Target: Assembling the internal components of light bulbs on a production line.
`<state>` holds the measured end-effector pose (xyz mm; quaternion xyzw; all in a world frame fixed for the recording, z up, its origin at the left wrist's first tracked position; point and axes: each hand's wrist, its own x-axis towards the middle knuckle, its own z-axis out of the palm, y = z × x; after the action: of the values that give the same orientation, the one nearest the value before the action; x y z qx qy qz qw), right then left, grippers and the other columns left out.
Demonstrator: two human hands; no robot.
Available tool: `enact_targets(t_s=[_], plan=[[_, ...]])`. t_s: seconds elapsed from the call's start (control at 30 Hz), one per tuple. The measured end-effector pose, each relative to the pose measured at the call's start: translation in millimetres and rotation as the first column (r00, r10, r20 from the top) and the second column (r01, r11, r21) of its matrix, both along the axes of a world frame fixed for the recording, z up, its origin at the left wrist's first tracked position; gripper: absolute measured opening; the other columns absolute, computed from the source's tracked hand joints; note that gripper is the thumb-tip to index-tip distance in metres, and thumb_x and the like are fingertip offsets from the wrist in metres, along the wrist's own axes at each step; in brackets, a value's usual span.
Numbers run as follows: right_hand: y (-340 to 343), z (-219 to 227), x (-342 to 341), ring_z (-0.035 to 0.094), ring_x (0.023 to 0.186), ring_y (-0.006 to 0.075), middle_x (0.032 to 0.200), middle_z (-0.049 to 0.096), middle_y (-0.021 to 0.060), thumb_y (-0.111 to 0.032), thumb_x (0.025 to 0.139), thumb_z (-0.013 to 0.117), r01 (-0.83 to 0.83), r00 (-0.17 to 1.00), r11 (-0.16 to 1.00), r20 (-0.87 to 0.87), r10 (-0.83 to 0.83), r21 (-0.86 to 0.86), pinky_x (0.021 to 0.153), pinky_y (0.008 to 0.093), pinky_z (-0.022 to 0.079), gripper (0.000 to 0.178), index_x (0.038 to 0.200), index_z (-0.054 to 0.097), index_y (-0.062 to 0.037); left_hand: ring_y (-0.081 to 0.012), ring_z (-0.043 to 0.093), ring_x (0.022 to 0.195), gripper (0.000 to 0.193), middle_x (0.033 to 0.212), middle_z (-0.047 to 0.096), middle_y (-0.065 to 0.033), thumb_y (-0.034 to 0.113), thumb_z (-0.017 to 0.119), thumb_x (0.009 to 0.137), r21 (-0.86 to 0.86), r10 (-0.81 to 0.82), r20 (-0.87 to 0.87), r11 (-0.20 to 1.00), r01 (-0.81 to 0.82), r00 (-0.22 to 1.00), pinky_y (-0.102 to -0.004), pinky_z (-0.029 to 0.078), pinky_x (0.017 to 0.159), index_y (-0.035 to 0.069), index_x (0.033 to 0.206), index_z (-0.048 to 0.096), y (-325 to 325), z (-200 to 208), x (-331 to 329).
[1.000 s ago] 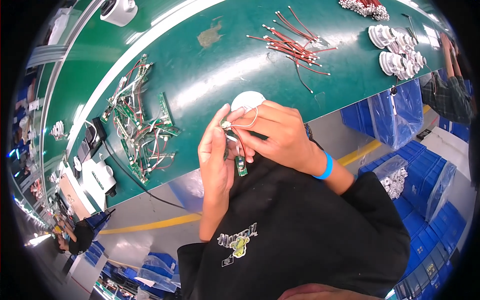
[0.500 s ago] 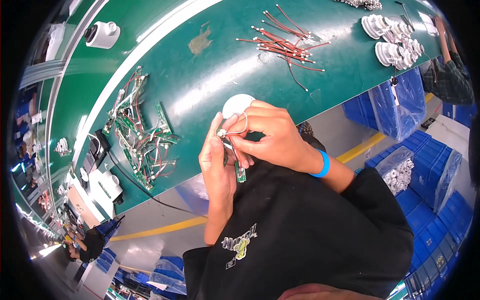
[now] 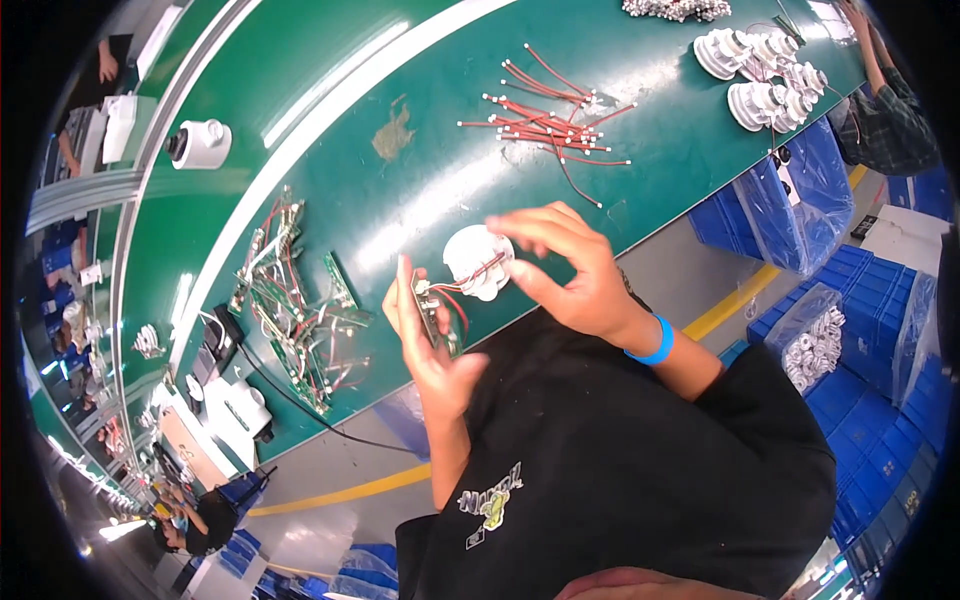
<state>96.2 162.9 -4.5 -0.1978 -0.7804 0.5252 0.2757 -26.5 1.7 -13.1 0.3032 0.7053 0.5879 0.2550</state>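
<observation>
A white round plastic housing [image 3: 470, 250] sits at the table's near edge, with red and white wires [image 3: 485, 268] lying across it. The wires run left to a narrow green circuit board [image 3: 424, 300], which rests along the fingers and palm of my left hand [image 3: 432, 360]; its thumb stands out to the side. My right hand [image 3: 580, 275] hovers at the housing's right side, thumb and fingers spread apart, with nothing held in it. Whether its fingertips touch the housing I cannot tell.
Left on the green table [image 3: 400, 200] lies a tangle of wired circuit boards [image 3: 290, 310]. Several red cables [image 3: 550, 130] lie ahead. White housings [image 3: 760, 80] stand at the far right, near another person's arm [image 3: 875, 65]. Blue crates [image 3: 850, 340] stand at right.
My right hand has let go of the wires, opened and drawn right. The left hand's thumb has come away from the connector. The white housing now shows more fully between the hands.
</observation>
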Motion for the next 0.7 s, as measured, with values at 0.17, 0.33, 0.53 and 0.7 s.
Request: enact_targets(t_s=[0.17,0.33,0.53,0.7], plan=[[-14,-14,1,0.056,0.122,0.0277,0.139,0.052,0.0200,-0.036,0.101,0.050,-0.126,0.991,0.919,0.002,0.137,-0.374,0.101,0.0371,0.045,0.059,0.144,0.040,0.0031,-0.0335,0.043,0.132,0.113,0.148,0.029,-0.0229,0.024,0.090,0.064,-0.178,-0.155,-0.428,0.980,0.086,0.890,-0.0428,0.041,0.104,0.001,0.151,0.021,39,-8,-7],[29,-35,43,0.065,0.099,0.0218,0.118,0.065,0.0165,-0.021,0.099,0.054,0.216,0.950,0.923,-0.150,-0.274,-0.320,0.081,0.0337,0.053,0.034,0.123,0.057,0.0035,-0.0208,0.062,0.104,0.096,0.116,0.063,-0.0136,0.005,0.082,0.065,-0.127,-0.383,0.013,0.916,0.381,0.924,-0.0342,0.049,0.095,0.004,0.147,0.031,66,2,-49],[83,-58,84,0.058,0.103,0.0306,0.111,0.064,0.0112,-0.011,0.084,0.065,0.628,0.658,0.531,-0.024,-0.752,0.569,0.087,0.0401,0.046,0.024,0.107,0.065,-0.0051,-0.0215,0.061,0.101,0.087,0.114,0.060,-0.0136,0.026,0.087,0.071,-0.073,-0.085,-0.219,0.995,0.070,0.972,-0.0341,0.050,0.088,-0.003,0.137,0.038,168,-14,-171],[81,-53,70,0.057,0.105,0.0264,0.111,0.064,0.0051,-0.011,0.078,0.069,0.601,0.669,0.539,-0.003,-0.743,0.590,0.087,0.0385,0.044,0.023,0.100,0.066,-0.0077,-0.0259,0.052,0.117,0.084,0.132,0.046,-0.0210,0.028,0.083,0.078,0.175,0.330,-0.262,0.940,-0.291,0.907,-0.0355,0.044,0.098,-0.006,0.137,0.033,219,-47,-272]])
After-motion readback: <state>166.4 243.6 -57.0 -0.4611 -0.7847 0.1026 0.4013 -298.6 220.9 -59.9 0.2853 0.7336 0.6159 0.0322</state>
